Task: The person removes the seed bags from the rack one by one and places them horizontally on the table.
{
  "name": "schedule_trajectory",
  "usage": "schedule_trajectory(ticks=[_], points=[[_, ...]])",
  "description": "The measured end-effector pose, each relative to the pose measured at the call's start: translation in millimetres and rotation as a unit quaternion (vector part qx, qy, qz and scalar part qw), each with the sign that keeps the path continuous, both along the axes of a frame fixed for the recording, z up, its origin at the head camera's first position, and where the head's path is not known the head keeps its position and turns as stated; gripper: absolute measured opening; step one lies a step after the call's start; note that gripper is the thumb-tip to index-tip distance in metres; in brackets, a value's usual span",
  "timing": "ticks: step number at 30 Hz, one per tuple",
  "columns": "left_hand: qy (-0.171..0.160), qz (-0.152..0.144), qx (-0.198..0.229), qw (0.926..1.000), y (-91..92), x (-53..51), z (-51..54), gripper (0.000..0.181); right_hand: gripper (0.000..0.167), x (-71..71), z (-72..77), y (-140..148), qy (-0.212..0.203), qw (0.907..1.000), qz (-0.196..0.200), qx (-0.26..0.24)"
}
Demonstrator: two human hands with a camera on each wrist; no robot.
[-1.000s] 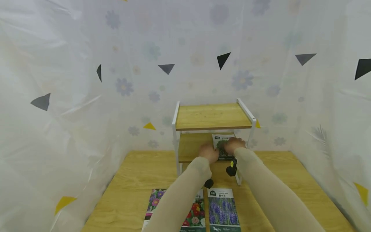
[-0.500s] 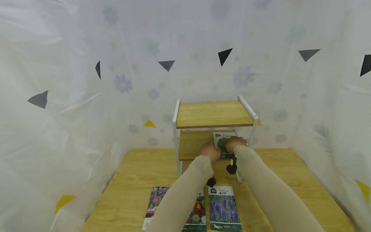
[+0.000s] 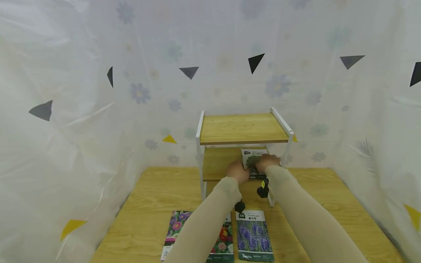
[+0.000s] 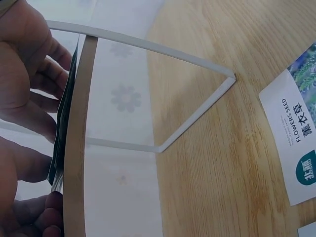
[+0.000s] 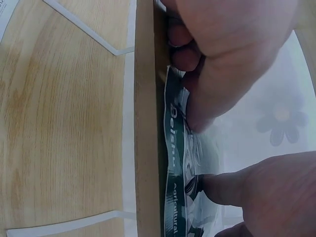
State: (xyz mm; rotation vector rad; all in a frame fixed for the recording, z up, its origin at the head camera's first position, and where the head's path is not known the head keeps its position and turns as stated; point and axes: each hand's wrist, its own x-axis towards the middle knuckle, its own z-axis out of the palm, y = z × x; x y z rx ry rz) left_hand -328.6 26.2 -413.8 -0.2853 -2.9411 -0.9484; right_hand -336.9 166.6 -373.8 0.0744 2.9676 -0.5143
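Observation:
A seed packet [image 3: 254, 152] with a white top, green plant picture and dark green lower band lies on the right side of the rack's middle shelf [image 3: 215, 166]. My left hand [image 3: 237, 172] pinches its lower left corner; the right wrist view shows the thumb on top and fingers curled by the board edge. My right hand [image 3: 267, 163] holds the packet's right side, its thumb [image 5: 224, 190] denting the glossy surface. In the left wrist view the packet [image 4: 64, 113] appears nearly edge-on, just above the board. The hands cover much of the packet's picture.
The white-framed two-tier rack [image 3: 243, 128] stands on a wooden table [image 3: 158, 197]. In front lie a lavender seed packet [image 3: 253, 235], a red-flower packet [image 3: 223, 241] and a pink-and-purple-flower packet [image 3: 177, 224], the latter two partly behind the left sleeve. Patterned plastic sheeting [image 3: 220, 84] surrounds the table.
The head view has shifted slightly, so the rack sits a little higher in it. Both hands stay at the packet on the shelf, with hardly any visible movement.

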Motion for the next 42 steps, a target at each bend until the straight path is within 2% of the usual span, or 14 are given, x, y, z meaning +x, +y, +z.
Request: schedule_trajectory(ticks=[7, 11, 15, 24, 29, 35, 42], points=[[-0.014, 0.000, 0.018, 0.9997, -0.5, 1.3, 0.6, 0.023, 0.058, -0.2, -1.8, 2, 0.019, 0.9998, 0.007, 0.008], [-0.020, 0.000, 0.015, 0.9997, -2.0, 4.4, 3.4, 0.025, 0.067, -1.6, -4.0, 3, 0.027, 0.9996, -0.001, 0.012], [-0.027, -0.004, 0.017, 0.9995, -3.4, 6.6, 4.9, 0.030, 0.078, -1.7, -3.6, 4, 0.027, 0.9994, -0.018, -0.009], [-0.017, 0.001, -0.002, 0.9998, -4.3, 3.0, 0.6, 0.038, 0.081, -3.2, -5.5, 4, 0.010, 0.9961, -0.057, -0.067], [-0.031, 0.011, 0.028, 0.9991, -5.1, 6.9, -0.3, 0.045, 0.085, -5.0, -13.4, 5, 0.011, 0.9938, -0.064, -0.090], [-0.036, 0.014, 0.058, 0.9976, -6.7, 10.7, -0.7, 0.044, 0.086, -4.4, -18.9, 4, 0.014, 0.9940, -0.063, -0.088], [-0.036, 0.016, 0.078, 0.9962, -10.1, 10.1, -3.2, 0.044, 0.089, -2.6, -25.2, 3, 0.023, 0.9939, -0.055, -0.092]])
